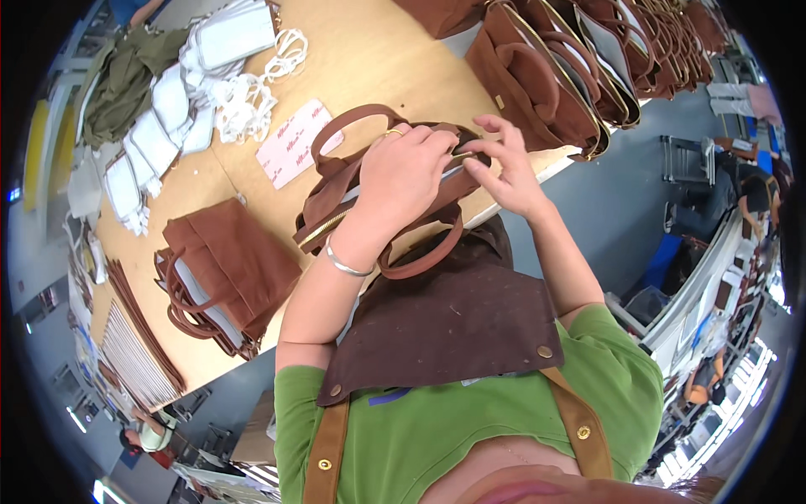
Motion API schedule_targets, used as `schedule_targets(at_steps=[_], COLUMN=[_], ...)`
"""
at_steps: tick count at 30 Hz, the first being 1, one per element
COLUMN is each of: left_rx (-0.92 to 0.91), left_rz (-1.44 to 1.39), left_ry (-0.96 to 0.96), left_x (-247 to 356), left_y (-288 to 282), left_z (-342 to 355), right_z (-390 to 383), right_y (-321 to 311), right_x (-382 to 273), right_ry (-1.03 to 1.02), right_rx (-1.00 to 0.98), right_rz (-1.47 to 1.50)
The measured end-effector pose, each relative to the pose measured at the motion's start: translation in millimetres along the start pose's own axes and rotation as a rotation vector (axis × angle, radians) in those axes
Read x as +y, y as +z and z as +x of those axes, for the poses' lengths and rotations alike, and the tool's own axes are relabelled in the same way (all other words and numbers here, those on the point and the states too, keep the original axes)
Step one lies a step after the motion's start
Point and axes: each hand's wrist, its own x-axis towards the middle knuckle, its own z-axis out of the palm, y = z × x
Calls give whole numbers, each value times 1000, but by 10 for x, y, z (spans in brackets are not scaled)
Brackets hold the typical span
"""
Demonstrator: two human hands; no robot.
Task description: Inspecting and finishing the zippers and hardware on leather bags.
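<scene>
A brown handbag (327,197) with two loop handles and a gold zipper lies in front of me at the table's near edge. My left hand (403,172) reaches over its opening, fingers curled down onto the zipper edge at the right end. Thumb and forefinger of my right hand (508,172) come together around the end of that gold zipper, while its other fingers are raised. The fingertips of my left hand are partly hidden. One handle (357,118) stands up on the far side; the other (428,260) hangs toward my brown apron.
Another brown handbag (239,260) lies at the left. Beyond are a pink-and-white printed sheet (294,144), white pouches (168,105) with white cords (243,105), and dark green cloth (134,76). Several brown bags (537,76) line the far right edge. Brown strips (138,319) lie far left.
</scene>
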Motion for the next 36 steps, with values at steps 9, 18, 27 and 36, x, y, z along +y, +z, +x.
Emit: schedule_targets(at_steps=[9,18,27,36], left_rx=[-33,33,130,156], left_rz=[137,194,596,223], left_ry=[-17,57,-240,-243], left_x=[57,17,-650,25], left_y=[91,48,-1110,-312], left_z=[14,-151,-1401,-1443], right_z=[13,-89,-116,962], right_y=[155,137,-7,147], right_x=[67,24,84,-772], right_ry=[67,21,58,-341], right_rx=[-48,-80,-88,-422], right_rz=[395,427,402,11])
